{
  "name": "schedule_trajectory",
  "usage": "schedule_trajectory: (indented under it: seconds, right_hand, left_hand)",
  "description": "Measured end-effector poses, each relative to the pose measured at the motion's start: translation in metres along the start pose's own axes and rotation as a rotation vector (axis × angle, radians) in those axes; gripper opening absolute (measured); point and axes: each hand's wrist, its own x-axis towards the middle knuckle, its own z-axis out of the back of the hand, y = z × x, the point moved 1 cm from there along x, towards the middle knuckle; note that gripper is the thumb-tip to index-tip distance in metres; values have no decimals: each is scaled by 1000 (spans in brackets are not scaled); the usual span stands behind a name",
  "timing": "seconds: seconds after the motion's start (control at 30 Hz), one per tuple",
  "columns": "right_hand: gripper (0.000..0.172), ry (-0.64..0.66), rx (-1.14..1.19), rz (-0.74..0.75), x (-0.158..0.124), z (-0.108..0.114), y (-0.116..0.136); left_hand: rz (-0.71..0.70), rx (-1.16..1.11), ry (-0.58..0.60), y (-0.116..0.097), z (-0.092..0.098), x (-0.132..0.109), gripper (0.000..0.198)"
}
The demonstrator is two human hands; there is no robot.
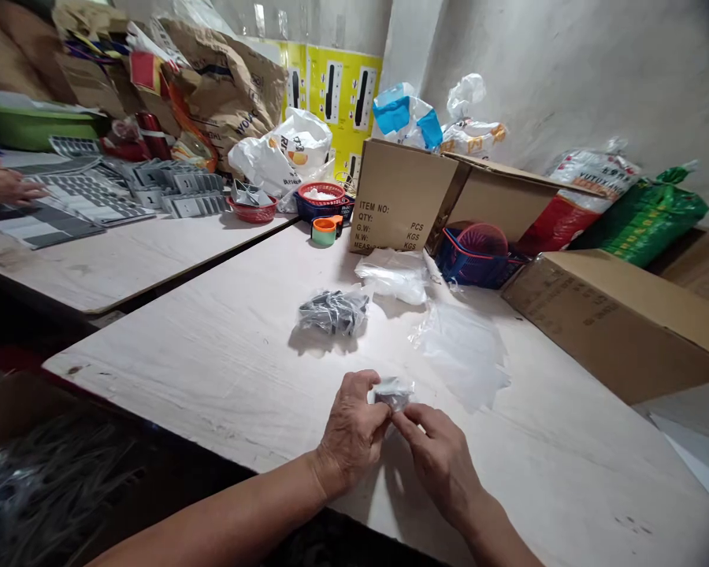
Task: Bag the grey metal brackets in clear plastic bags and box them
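Note:
Near the table's front edge, my left hand (354,425) is closed on a small clear plastic bag (395,391) with something grey inside. My right hand (437,449) pinches the same bag at its lower right side, fingertips close to my left thumb. What exactly lies in the bag is hidden by the plastic and my fingers. Beyond my hands rests a pile of clear-wrapped dark pieces (333,312). To the right, flat clear plastic bags (464,350) are spread on the table, and a thicker stack of clear bags (395,276) lies behind them.
A cardboard box (390,197) stands at the back beside a blue basket (478,264). Another carton (620,315) borders the right side. An orange and green tape roll (326,230) sits near a red basket (254,209). At far left, another person's hand (5,183) is over grey parts.

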Motion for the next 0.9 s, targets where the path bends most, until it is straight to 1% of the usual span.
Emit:
schedule_trajectory:
  seconds: [0.07,0.13,0.23,0.33,0.43,0.57,0.63,0.7,0.73,0.77,0.8,0.83,0.9]
  right_hand:
    - [24,4,-105,53,4,-2,-2]
    - [24,34,-181,75,9,-1,-2]
    - [26,53,-279,68,19,4,1]
    - [28,42,-284,76,31,7,4]
    - [26,120,-254,66,42,3,3]
    - [20,253,-262,-10,52,-5,-4]
    - [20,289,-208,-28,56,-6,-11]
    - [17,285,-102,-77,60,-6,-20]
    - [16,256,-39,-119,63,-6,-27]
    - [14,207,30,-166,67,-7,-34]
    - [12,138,101,-218,71,-10,-41]
    - [10,53,172,-271,76,-15,-49]
    - [8,-146,292,-365,86,-29,-64]
  left_hand:
    - [-95,42,10,2,-3,0,16]
    - [-156,72,35,4,-5,0,16]
    - [-203,132,62,6,-6,-1,16]
    - [-248,179,74,8,-9,0,19]
    - [-249,179,55,11,-13,1,21]
    - [-176,110,15,13,-15,-4,21]
    - [-183,75,12,14,-7,-5,21]
    - [-229,51,-20,17,8,1,32]
    - [-255,45,-47,20,18,7,39]
    - [-272,46,-81,25,29,15,43]
    - [-269,58,-107,32,41,26,43]
    - [-239,85,-118,41,52,39,40]
    - [-105,175,-93,62,71,68,35]
